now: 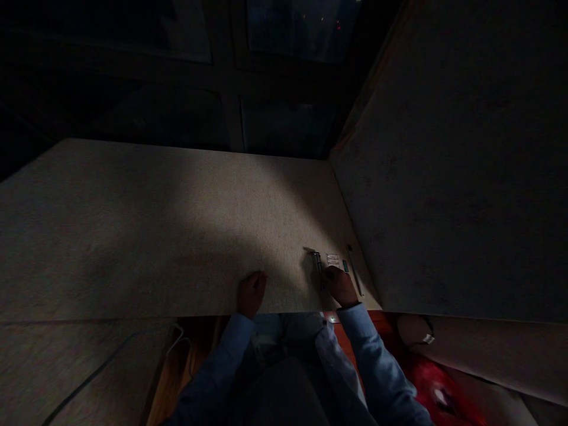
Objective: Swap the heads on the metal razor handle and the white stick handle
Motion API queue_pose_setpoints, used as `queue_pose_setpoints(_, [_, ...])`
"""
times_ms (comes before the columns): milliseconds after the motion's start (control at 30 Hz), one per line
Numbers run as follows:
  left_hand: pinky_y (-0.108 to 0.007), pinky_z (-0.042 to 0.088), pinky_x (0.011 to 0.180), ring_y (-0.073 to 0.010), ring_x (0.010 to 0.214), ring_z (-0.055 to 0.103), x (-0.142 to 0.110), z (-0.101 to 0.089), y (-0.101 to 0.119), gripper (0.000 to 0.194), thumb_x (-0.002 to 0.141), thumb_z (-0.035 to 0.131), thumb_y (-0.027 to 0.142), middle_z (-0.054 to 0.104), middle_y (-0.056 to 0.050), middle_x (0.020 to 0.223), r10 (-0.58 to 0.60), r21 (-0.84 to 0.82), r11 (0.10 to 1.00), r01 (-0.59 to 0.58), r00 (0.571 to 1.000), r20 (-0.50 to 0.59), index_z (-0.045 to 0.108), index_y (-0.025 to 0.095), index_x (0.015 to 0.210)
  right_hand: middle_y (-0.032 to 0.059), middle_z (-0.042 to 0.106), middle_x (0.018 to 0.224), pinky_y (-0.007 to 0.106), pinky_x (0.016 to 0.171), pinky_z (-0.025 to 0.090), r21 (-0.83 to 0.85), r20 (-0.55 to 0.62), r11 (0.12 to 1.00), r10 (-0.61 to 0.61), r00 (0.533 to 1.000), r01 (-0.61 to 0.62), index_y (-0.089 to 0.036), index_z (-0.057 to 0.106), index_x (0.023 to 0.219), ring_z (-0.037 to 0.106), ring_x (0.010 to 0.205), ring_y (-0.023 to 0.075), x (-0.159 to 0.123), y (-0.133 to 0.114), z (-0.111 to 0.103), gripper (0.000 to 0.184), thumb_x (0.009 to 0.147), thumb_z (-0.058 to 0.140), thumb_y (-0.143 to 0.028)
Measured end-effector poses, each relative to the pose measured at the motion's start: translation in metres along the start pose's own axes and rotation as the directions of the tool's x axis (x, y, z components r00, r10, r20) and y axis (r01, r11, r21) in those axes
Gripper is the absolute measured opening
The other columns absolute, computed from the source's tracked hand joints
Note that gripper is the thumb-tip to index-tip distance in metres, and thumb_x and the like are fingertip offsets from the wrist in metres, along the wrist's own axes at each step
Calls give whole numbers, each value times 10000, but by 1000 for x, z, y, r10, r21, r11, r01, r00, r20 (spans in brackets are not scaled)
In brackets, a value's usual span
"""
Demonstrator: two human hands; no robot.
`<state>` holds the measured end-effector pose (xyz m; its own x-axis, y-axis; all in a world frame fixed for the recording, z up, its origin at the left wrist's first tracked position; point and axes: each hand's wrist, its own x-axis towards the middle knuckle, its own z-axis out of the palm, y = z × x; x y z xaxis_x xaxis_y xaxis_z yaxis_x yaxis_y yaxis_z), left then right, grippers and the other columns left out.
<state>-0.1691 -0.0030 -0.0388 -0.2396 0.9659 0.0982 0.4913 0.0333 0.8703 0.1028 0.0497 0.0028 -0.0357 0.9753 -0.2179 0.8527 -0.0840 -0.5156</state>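
Observation:
The scene is dim. My left hand (251, 291) rests near the front edge of a pale table (146, 236), fingers curled in, with nothing visible in it. My right hand (339, 285) lies at the table's right end with fingers bent over a slim dark tool (317, 261) that has a shiny tip. Just beyond its fingertips are a small white ribbed piece (332, 260) and a small teal piece (345, 266). A thin long rod (354, 269) lies to the right of them. Both sleeves are light blue.
A tall pale panel (444, 177) stands upright along the table's right side. Dark windows (284, 71) are behind the table. A cable (133, 346) runs over a lower surface at left. Red cloth (426, 384) lies at lower right.

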Motion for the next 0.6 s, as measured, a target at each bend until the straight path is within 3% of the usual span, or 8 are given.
queue_pose_setpoints(167, [-268,497,685,-161,664,637,-2,0,1,352,909,456,387,705,-54,708,-14,-24,1000,15,999,31,681,190,725,53,708,691,246,564,430,185,50,976,-127,991,115,-177,684,789,667,657,191,-12,-30,17,249,845,506,-341])
queue_pose_setpoints(300, [-259,484,680,-156,664,620,-3,-2,5,358,905,462,407,688,-44,683,-32,-58,998,34,999,41,673,190,714,25,666,642,239,539,445,412,119,899,-212,970,146,-179,677,809,639,627,176,-17,-55,31,245,830,516,-363])
queue_pose_setpoints(500, [-251,464,637,-147,644,593,-5,-9,11,382,900,447,444,660,-27,653,-46,-185,981,54,998,50,652,176,721,-20,586,541,217,403,371,578,267,815,-153,951,-32,-166,644,806,518,435,124,-18,-93,61,285,795,525,-424])
queue_pose_setpoints(600, [-257,489,649,-161,687,625,-6,-11,12,367,898,468,458,689,-42,716,-83,-280,957,79,997,-4,664,168,785,-19,587,523,217,380,367,571,281,820,-153,947,-37,-163,637,819,501,395,120,-18,-111,78,326,830,484,-450])
